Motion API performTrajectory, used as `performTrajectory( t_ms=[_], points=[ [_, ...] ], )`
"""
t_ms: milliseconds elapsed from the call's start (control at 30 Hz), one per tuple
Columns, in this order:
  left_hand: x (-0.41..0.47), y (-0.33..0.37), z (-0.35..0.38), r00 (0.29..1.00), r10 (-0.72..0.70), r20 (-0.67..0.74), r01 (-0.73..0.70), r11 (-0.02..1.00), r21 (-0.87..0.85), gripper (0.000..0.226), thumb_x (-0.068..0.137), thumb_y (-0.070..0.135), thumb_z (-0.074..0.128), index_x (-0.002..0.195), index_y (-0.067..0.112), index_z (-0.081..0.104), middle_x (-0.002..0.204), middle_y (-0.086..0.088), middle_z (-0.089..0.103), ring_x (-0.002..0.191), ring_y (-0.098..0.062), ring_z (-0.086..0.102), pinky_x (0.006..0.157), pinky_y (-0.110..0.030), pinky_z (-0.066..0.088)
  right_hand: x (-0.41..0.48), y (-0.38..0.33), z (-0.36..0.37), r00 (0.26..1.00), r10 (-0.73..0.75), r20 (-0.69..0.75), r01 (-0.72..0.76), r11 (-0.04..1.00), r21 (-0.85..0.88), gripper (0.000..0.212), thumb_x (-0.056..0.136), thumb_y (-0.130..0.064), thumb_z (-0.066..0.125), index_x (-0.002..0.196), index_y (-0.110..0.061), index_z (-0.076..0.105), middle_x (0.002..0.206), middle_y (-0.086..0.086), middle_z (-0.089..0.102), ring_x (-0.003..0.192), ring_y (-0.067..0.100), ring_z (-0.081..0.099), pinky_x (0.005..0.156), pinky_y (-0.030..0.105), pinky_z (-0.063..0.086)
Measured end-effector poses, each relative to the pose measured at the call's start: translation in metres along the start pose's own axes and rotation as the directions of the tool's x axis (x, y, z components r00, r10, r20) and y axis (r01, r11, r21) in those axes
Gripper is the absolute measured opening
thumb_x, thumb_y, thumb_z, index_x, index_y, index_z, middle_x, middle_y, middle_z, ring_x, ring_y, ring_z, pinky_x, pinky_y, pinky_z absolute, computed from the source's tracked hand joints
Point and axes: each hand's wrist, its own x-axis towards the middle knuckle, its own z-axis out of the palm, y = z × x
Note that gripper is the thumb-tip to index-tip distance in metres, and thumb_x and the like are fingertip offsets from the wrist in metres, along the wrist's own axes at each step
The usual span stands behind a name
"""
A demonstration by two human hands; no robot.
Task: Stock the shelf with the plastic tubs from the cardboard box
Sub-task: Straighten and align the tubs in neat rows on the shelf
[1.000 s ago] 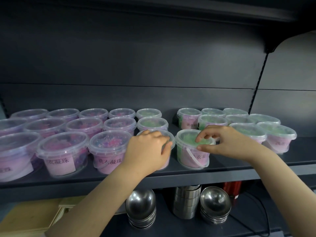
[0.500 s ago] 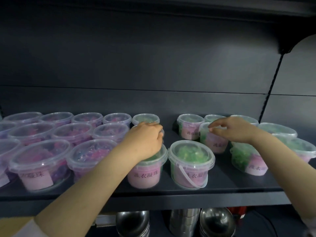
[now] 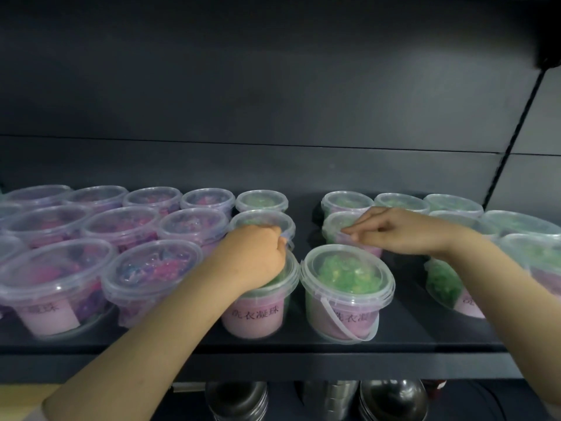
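My left hand (image 3: 258,256) fisted, fingers pinching middle tub (image 3: 264,223) rim; right hand (image 3: 403,235) fingers pinching neighbour tub (image 3: 337,226) rim, likely squaring rows on shelf (image 3: 273,364).

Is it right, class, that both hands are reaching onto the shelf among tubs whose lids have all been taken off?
Not quite. In the head view both the left hand and the right hand do reach onto the shelf, but the tubs all still carry their clear lids. None that can be seen is open.
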Motion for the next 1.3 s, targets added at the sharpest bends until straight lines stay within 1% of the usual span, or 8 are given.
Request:
performTrajectory(
  t_ms=[100,233,333,567,733,1033,1167,1300],
  points=[
    [0.0,0.003,-0.001,0.999,-0.026,0.034,0.026,1.0,-0.001,0.031,0.1,0.037,0.031,0.112,0.024,0.057,0.094,0.005,0.062,0.076,-0.007,0.055,0.065,-0.022,0.041,0.009,-0.015,0.008,0.998,0.004,0.059,-0.004,1.0,-0.006,0.028,0.089,-0.045,0.059,0.115,-0.04,0.068,0.124,-0.022,0.051,0.124,-0.003,0.043,0.107,0.019,0.031],
    [-0.002,0.007,-0.005,0.996,-0.05,0.067,0.05,0.999,-0.005,0.032,0.1,0.036,0.032,0.112,0.021,0.058,0.098,0.001,0.063,0.082,-0.014,0.059,0.079,-0.032,0.051,0.018,-0.037,0.007,0.986,0.031,0.163,-0.039,0.998,0.046,0.035,0.093,-0.027,0.059,0.128,-0.025,0.062,0.11,-0.033,0.047,0.116,-0.006,0.045,0.08,-0.003,0.036],
    [-0.004,0.007,-0.008,0.998,-0.044,0.041,0.045,0.999,-0.019,0.029,0.099,0.033,0.035,0.107,0.02,0.06,0.099,0.0,0.064,0.084,-0.015,0.059,0.076,-0.031,0.05,0.02,-0.048,0.007,0.981,0.037,0.188,-0.04,0.999,0.014,0.04,0.091,-0.03,0.061,0.13,-0.027,0.06,0.121,-0.026,0.042,0.119,-0.003,0.04,0.087,0.001,0.03],
    [-0.005,0.007,-0.008,1.0,-0.009,0.015,0.009,1.0,0.009,0.031,0.099,0.032,0.036,0.112,0.017,0.06,0.107,-0.003,0.064,0.09,-0.019,0.058,0.072,-0.028,0.042,0.02,-0.053,0.013,0.987,0.019,0.162,-0.034,0.996,0.085,0.032,0.09,-0.018,0.064,0.122,-0.015,0.067,0.108,-0.029,0.05,0.095,-0.022,0.045,0.07,-0.009,0.032],
    [-0.006,0.006,-0.01,1.0,-0.007,0.016,0.007,1.0,0.005,0.033,0.099,0.032,0.035,0.116,0.016,0.058,0.115,-0.005,0.062,0.098,-0.021,0.057,0.075,-0.028,0.041,0.023,-0.058,0.011,0.989,0.035,0.143,-0.038,0.999,0.019,0.034,0.089,-0.018,0.064,0.122,-0.017,0.067,0.102,-0.031,0.049,0.104,-0.008,0.047,0.07,-0.011,0.031],
    [-0.007,0.003,-0.01,0.997,-0.047,0.062,0.049,0.999,-0.025,0.034,0.098,0.034,0.033,0.125,0.024,0.053,0.12,-0.001,0.06,0.099,-0.018,0.057,0.081,-0.03,0.047,0.022,-0.058,0.012,0.992,-0.034,0.12,0.043,0.997,-0.068,0.031,0.089,-0.02,0.064,0.12,-0.023,0.068,0.094,-0.024,0.056,0.098,-0.003,0.055,0.078,-0.005,0.036],
    [-0.006,0.003,-0.008,0.994,-0.071,0.086,0.073,0.997,-0.021,0.038,0.099,0.036,0.031,0.131,0.025,0.048,0.129,-0.002,0.055,0.105,-0.018,0.055,0.083,-0.029,0.043,0.021,-0.053,0.01,0.994,-0.044,0.096,0.053,0.995,-0.089,0.028,0.087,-0.03,0.064,0.114,-0.034,0.07,0.097,-0.018,0.064,0.108,0.007,0.058,0.099,0.02,0.041],
    [-0.004,0.0,-0.01,0.994,-0.046,0.101,0.045,0.999,0.01,0.044,0.1,0.036,0.028,0.141,0.024,0.039,0.148,-0.003,0.039,0.13,-0.02,0.041,0.105,-0.035,0.036,0.026,-0.052,0.01,0.99,-0.058,0.129,0.067,0.996,-0.066,0.029,0.085,-0.036,0.067,0.114,-0.034,0.07,0.111,-0.018,0.068,0.105,0.004,0.061,0.102,0.029,0.045]
  ],
)
